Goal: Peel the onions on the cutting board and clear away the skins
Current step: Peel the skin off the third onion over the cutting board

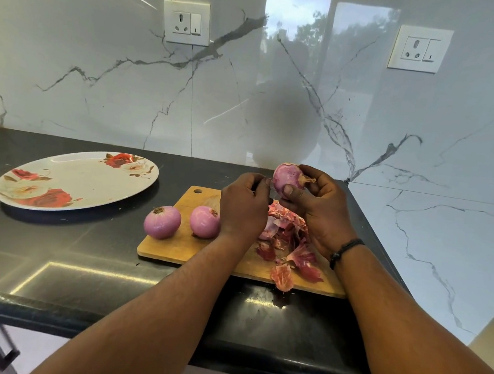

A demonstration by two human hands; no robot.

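Glossy marble wall, black counter

Two bare forearms, no sleeves anywhere along them. Bare left hand, no ring or band to be seen. Right hand likewise ringless, fingernails short. Around the right wrist, a thin black cord bracelet, doubled into two strands, with a small dark bead or knot on the side nearer the left arm.
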